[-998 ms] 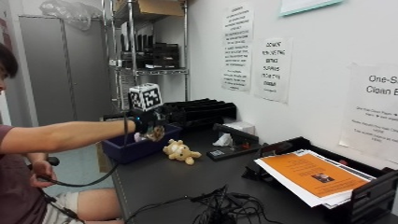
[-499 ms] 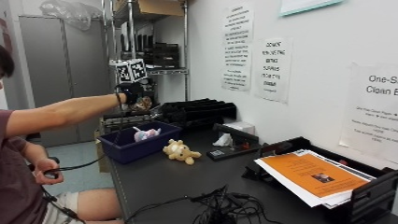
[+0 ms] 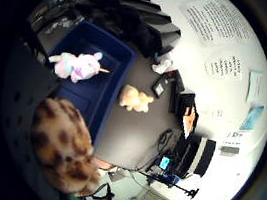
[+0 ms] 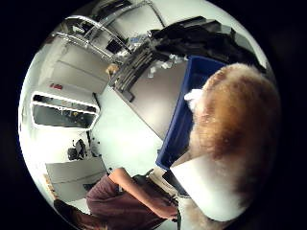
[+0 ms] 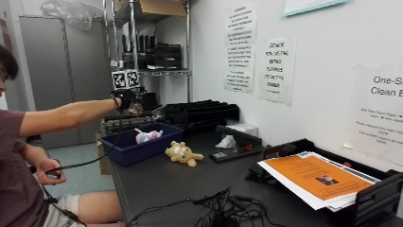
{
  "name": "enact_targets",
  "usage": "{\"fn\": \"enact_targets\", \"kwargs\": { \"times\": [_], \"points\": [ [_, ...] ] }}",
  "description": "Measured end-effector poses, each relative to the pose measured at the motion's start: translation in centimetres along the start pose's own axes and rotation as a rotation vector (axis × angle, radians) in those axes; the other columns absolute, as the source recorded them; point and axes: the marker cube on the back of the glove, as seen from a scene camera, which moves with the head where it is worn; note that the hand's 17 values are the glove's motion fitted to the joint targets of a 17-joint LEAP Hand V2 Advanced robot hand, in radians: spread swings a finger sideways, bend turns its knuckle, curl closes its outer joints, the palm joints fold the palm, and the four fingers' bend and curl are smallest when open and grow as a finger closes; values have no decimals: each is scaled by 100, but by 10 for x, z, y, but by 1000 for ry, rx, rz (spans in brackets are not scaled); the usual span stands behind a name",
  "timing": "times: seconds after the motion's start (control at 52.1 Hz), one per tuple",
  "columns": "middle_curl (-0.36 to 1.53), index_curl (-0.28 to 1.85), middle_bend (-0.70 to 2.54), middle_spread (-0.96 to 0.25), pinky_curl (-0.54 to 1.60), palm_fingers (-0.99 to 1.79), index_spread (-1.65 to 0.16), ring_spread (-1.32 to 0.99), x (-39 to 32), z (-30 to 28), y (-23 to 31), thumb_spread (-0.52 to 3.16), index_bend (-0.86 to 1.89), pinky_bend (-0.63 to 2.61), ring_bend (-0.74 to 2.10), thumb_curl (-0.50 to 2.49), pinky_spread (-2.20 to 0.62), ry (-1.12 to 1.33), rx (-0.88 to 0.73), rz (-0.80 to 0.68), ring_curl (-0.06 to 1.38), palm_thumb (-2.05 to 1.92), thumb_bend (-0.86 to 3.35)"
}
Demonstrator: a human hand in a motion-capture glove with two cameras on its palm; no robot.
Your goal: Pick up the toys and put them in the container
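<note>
Leopard-spotted toy (image 3: 63, 145): gripped in gloved right hand (image 5: 127, 100), high above blue bin (image 5: 123, 153).
Risk: dropped from here, it could bounce out.
Bear (image 5: 182, 154): on table.

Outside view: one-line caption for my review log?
Gloved right hand holds a spotted plush high above the blue bin, unicorn inside; a teddy lies on the table.

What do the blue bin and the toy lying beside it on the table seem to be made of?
The blue bin looks like moulded plastic with a smooth, dull finish: its walls are straight, stiff and evenly coloured. The tan toy beside it looks like soft plush fabric over stuffing: its outline is fuzzy and rounded, with floppy limbs. I cannot tell the exact fibre.
</note>
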Motion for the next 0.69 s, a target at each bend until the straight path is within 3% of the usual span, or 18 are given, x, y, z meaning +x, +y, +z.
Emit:
{"fn": "enact_targets", "kwargs": {
  "times": [0.211,0.288,0.365,0.422,0.537,0.691],
  "points": [
    [71,106,104,-20,48,89,-28,-29,-6,11,15,64,68,93,133,98,-34,18,-116,-10,62,49,-3],
    [69,105,96,-22,49,67,-28,-29,5,14,30,79,55,92,132,91,-31,-20,-208,-2,62,38,-6],
    [63,97,75,-20,55,-5,-26,-24,20,15,44,94,28,104,113,76,-19,-70,-260,50,60,6,-14],
    [55,84,54,-14,53,-37,-25,-15,18,11,30,96,10,116,88,69,-12,-64,-263,51,52,-8,-14],
    [46,65,34,-7,48,-30,-23,-7,36,0,13,99,4,117,68,56,-2,-66,-206,81,39,-16,-13],
    [43,54,27,-9,44,-19,-24,-1,85,-4,4,107,8,106,62,43,3,-33,-189,149,34,-16,-11]
  ]
}}
